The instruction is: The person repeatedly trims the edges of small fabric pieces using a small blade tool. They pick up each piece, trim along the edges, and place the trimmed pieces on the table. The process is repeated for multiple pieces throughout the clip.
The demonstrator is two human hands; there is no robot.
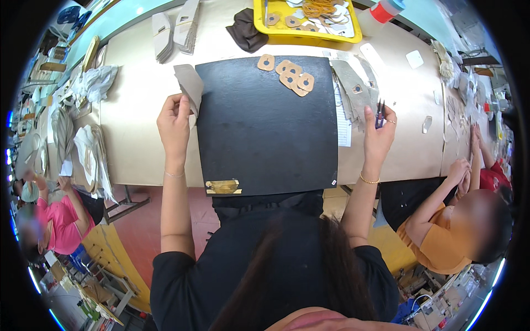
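Note:
My left hand [174, 124] pinches a grey fabric-like piece [189, 81] at the left edge of a black board [265, 132]. In my right hand [377, 138] is a small pair of thread snips [380, 115], its dark points facing away from me. Just left of that hand lie several overlapping grey pieces [350, 83], one with a small square cutout, partly over a printed sheet [343, 132]. Several tan rounded pieces with dark centre holes [290, 77] sit at the board's far right; one tan piece [266, 62] lies slightly apart from them.
A yellow tray [309, 38] with tan and white pieces and orange bands stands at the far side, beside a dark cloth [247, 30] and a red-and-blue-topped bottle [381, 14]. Grey stacks [185, 27] lie far left. Co-workers [452, 226] sit at both sides.

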